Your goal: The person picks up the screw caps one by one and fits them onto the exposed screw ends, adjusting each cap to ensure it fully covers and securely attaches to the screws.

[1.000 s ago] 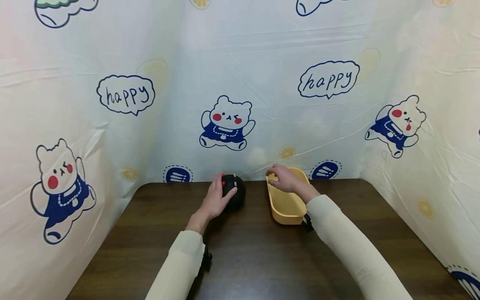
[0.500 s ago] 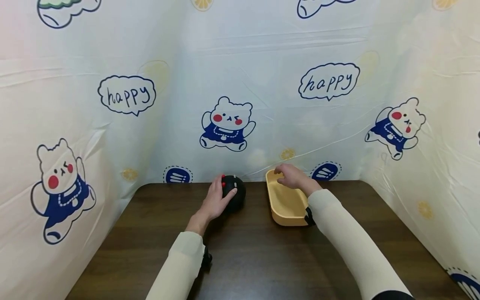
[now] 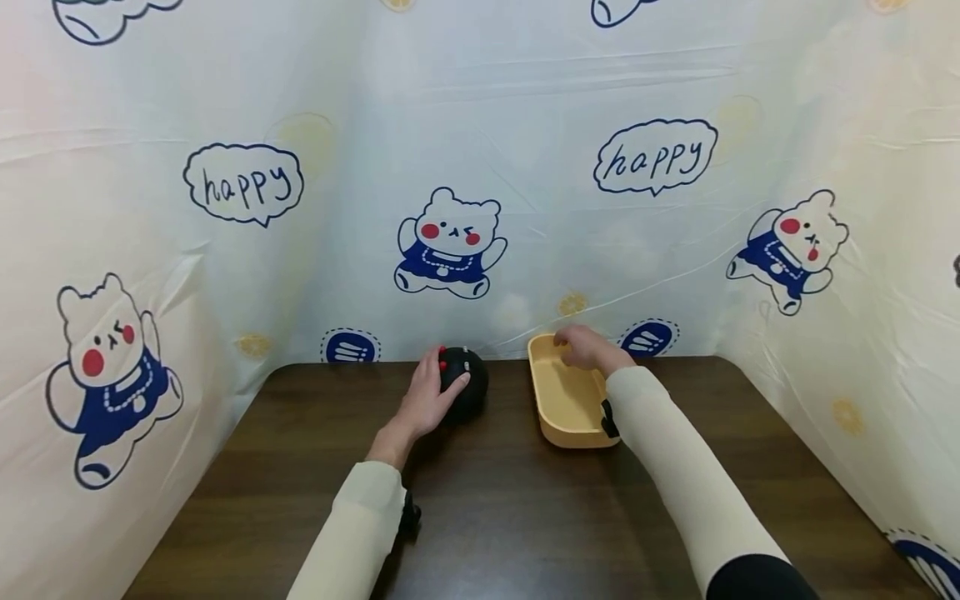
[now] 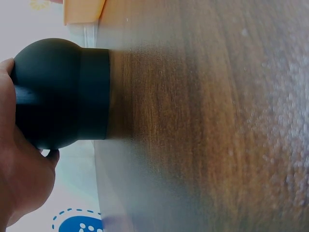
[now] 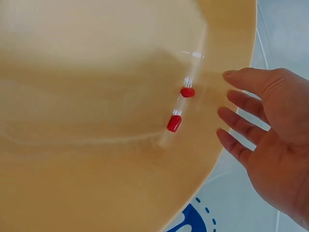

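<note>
Tubes [image 5: 181, 107], two in sight, clear with red caps, lie in line on the floor of the yellow tub [image 3: 573, 404]. The right hand [image 3: 588, 347] is over the tub's far end; its fingers are loosely extended, a little apart, and hold nothing. Whether they touch the wall I cannot tell.

The stand [image 3: 472, 392], black and round above a flat base, sits upright on the bench [image 3: 480, 508] near its far edge, left of the tub and apart from it. Small red and pale spots show on its top. The left hand [image 3: 426, 398] grips its left side, thumb and fingers curved round it. Behind hangs a printed sheet [image 3: 540, 242].
</note>
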